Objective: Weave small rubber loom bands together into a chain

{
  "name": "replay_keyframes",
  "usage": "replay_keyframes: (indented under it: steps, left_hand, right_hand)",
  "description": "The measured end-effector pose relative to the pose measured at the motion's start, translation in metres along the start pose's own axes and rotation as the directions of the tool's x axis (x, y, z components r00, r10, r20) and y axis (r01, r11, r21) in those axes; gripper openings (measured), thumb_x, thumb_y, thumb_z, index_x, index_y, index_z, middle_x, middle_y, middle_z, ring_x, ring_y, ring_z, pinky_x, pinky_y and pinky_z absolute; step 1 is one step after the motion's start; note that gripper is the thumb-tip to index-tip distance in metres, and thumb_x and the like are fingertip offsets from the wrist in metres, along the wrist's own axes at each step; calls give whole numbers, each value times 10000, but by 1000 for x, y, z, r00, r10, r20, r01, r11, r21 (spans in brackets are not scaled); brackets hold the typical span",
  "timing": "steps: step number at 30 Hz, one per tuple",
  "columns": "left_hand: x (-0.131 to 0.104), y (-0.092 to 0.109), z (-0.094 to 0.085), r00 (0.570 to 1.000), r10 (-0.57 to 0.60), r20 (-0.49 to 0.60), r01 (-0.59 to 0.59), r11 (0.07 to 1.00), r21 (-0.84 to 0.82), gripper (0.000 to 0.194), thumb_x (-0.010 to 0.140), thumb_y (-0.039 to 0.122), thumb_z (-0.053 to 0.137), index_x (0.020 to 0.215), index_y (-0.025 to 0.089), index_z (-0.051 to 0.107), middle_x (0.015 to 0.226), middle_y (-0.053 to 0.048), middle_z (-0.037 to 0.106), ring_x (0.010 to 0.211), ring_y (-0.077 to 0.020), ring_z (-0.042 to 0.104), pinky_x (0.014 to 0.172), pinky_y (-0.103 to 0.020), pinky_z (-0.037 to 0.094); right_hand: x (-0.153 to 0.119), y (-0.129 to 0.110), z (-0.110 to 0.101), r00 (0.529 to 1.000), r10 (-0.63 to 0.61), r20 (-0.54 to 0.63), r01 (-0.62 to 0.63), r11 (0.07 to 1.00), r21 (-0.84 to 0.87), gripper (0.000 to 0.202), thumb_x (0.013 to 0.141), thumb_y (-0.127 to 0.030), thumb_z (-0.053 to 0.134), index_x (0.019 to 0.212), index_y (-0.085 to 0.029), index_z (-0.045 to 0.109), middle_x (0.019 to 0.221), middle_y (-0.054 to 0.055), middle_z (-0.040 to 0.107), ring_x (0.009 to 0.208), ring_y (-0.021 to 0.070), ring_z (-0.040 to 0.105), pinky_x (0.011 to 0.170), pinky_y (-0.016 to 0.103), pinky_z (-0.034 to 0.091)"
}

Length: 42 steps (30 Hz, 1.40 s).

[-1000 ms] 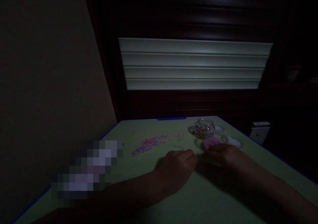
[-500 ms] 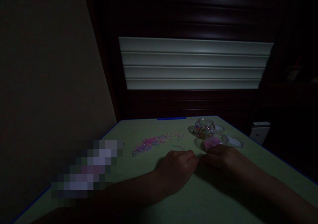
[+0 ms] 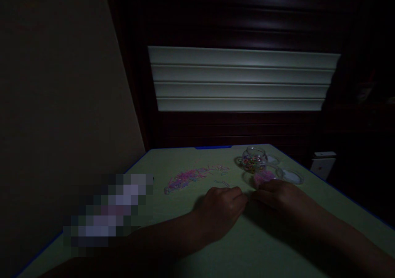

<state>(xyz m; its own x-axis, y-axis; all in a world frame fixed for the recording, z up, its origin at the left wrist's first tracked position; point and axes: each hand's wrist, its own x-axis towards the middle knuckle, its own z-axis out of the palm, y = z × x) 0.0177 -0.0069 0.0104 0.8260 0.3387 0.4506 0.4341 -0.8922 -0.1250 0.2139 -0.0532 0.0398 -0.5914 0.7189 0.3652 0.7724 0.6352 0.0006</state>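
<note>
My left hand (image 3: 222, 206) is closed near the middle of the pale green table (image 3: 240, 249), its fingertips bunched toward the right. Close beside it, my right hand (image 3: 274, 193) is also closed, in front of a clear jar of pink bands (image 3: 263, 177). Whatever either hand pinches is too small and dark to make out. Beyond my left hand lies a loose pile of pink and purple bands (image 3: 187, 177), with a few stray bands (image 3: 221, 183) nearer. A round clear jar (image 3: 253, 159) holds multicoloured bands behind the pink ones.
Two clear lids (image 3: 291, 176) lie right of the jars. A blurred, pixelated object (image 3: 114, 208) covers the table's left side. A wall rises at the left, a dark panel with white slats (image 3: 240, 80) stands behind, and white boxes (image 3: 322, 167) are beyond the right edge.
A slightly wider gap shows between my two hands' fingertips. The bands and jars have stayed in place.
</note>
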Motion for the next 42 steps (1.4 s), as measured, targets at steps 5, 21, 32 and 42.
replay_keyframes:
  steps: [5,21,32,42]
  left_hand:
    - [-1,-1,1,1000,-4,9,4,1000,10,214,919,205,342,828,164,531,776,-6,560,679,-119,542,624,-245,446]
    - [-2,-1,3,1000,-1,-2,1,999,36,210,914,209,355,794,174,523,747,2,546,642,-120,527,582,-245,423]
    - [-6,-3,7,1000,5,12,-5,999,32,204,920,215,336,847,179,524,792,1,554,672,-126,532,607,-252,442]
    - [-7,-5,6,999,23,24,-25,997,68,224,921,211,323,830,174,524,765,0,542,657,-122,524,589,-244,430]
  right_hand:
    - [0,-1,-4,999,38,25,-38,999,-19,153,801,-72,483,715,-170,563,678,7,544,609,107,471,555,239,270]
    - [-1,7,-2,996,42,-77,-53,987,-152,175,828,-99,462,787,-176,613,704,35,602,651,140,523,614,261,322]
    - [-4,9,-11,935,153,-319,-256,915,-312,200,861,-225,441,832,-167,630,747,62,648,671,184,586,612,279,390]
    - [-9,12,-11,835,458,-306,-548,746,-379,200,849,-249,454,879,-215,649,797,51,677,647,207,618,542,281,383]
